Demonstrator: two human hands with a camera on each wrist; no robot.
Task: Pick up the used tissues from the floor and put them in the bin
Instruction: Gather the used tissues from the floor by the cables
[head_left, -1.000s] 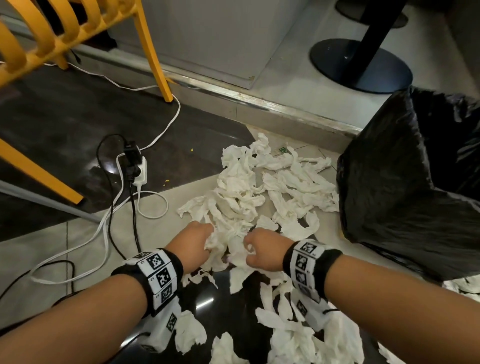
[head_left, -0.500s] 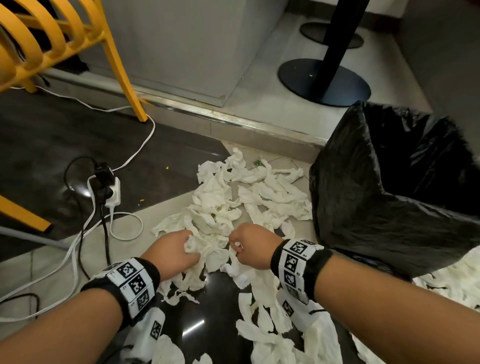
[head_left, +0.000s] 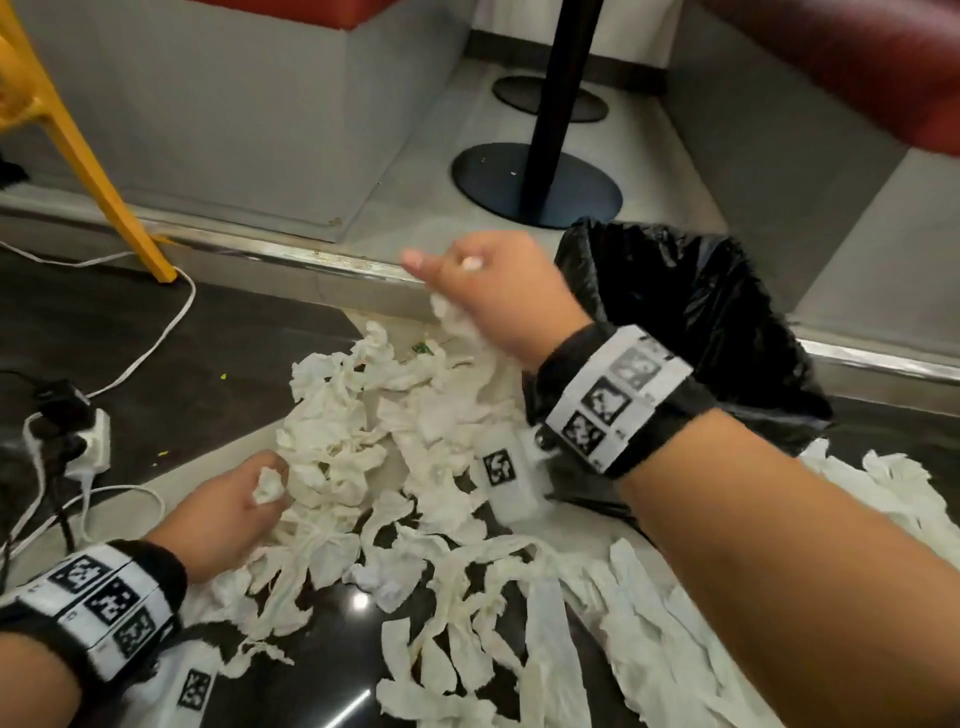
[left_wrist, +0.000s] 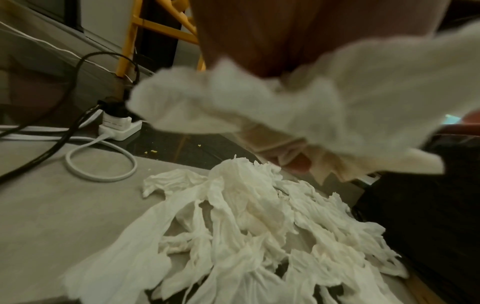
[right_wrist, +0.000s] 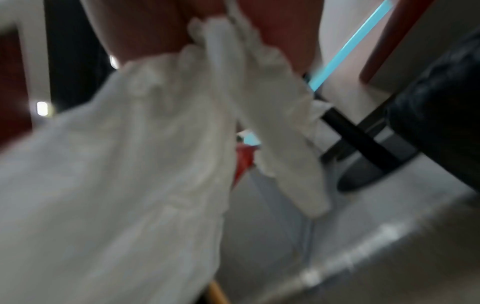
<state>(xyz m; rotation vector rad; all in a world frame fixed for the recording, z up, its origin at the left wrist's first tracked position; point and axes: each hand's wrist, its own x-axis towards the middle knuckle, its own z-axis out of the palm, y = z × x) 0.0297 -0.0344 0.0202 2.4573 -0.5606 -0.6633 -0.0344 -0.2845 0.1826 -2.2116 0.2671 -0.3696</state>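
A heap of crumpled white used tissues (head_left: 363, 441) covers the floor in front of me, and more of the pile (left_wrist: 246, 226) shows in the left wrist view. My right hand (head_left: 493, 296) is raised above the heap, gripping a bunch of tissues (head_left: 457, 322) that hangs down beside the bin's left edge; the same bunch (right_wrist: 155, 144) fills the right wrist view. The bin (head_left: 701, 332), lined with a black bag, stands at the right. My left hand (head_left: 228, 509) stays low at the heap's left edge, holding a wad of tissue (head_left: 267, 491), seen close up as a wad (left_wrist: 285, 102).
A white power strip (head_left: 88, 441) with black and white cables (head_left: 156, 332) lies left of the heap. A yellow chair leg (head_left: 104, 182) stands at the back left. A black table pole on a round base (head_left: 535, 182) rises behind the bin, past a metal floor strip (head_left: 311, 260).
My right hand has lifted off the floor with a bunch of tissues and moved up and right toward the bin. The left hand stays low in the heap, gripping tissue.
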